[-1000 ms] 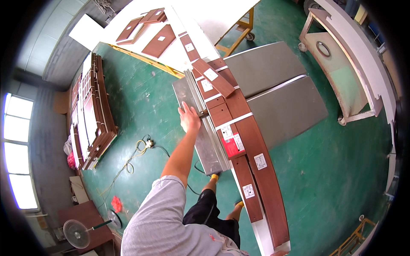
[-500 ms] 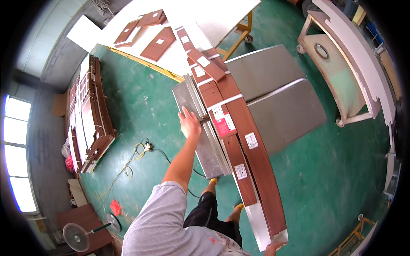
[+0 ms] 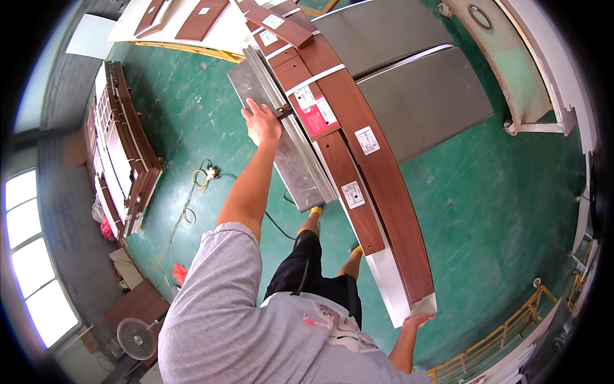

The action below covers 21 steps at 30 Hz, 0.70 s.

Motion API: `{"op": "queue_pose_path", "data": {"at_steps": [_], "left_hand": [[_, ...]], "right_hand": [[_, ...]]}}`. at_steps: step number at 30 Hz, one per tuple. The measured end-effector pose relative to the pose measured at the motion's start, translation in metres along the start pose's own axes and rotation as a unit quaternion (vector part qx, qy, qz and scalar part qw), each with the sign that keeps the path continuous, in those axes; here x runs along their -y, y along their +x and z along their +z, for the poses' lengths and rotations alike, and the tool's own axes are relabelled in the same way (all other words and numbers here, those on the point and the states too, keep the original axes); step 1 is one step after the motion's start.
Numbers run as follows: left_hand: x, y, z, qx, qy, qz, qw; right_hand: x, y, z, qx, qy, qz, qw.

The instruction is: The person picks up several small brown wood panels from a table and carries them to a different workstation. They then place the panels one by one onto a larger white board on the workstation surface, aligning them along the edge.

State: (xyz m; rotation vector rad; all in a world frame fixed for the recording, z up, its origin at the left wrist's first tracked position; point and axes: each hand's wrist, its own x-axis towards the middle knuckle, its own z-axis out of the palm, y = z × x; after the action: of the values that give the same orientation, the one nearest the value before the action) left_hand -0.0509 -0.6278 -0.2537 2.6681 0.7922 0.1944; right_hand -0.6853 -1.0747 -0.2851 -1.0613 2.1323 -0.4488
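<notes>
A long bundle of brown wood-coloured panels (image 3: 384, 192), bound with white straps, stretches from the far edge towards my body on the right. White and pink labels are stuck on it. A white board (image 3: 387, 281) shows beneath its near end. There my right hand (image 3: 417, 321) grips the bundle's end, its fingers partly hidden. My left hand (image 3: 262, 124) lies with fingers spread on a grey metal table (image 3: 296, 163) left of the bundle. Metal rails (image 3: 299, 136) run along that table, beside the panels.
Two grey panels (image 3: 425, 105) extend right of the bundle. A stack of brown boards (image 3: 128, 150) stands at left, with a yellow and black cable (image 3: 206, 179) on the floor. White table (image 3: 224, 35) with brown panels is far off; a fan (image 3: 137, 339) is lower left; yellow frame (image 3: 511, 326) lower right.
The whole scene has shifted up in the picture as my view tilts nearer my body. More of my right forearm shows. Both hands keep their places on the table and the bundle.
</notes>
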Motion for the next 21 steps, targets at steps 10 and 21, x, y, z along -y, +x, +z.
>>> {"op": "queue_pose_path", "data": {"at_steps": [10, 21], "left_hand": [[0.005, 0.005, -0.003, 0.0, -0.012, 0.004, 1.0], [0.015, 0.008, 0.004, 0.005, -0.038, 0.016, 0.999]], "right_hand": [[0.002, 0.003, 0.015, -0.005, -0.004, 0.016, 1.0], [0.029, 0.05, -0.008, -0.023, -0.007, 0.003, 1.0]]}}
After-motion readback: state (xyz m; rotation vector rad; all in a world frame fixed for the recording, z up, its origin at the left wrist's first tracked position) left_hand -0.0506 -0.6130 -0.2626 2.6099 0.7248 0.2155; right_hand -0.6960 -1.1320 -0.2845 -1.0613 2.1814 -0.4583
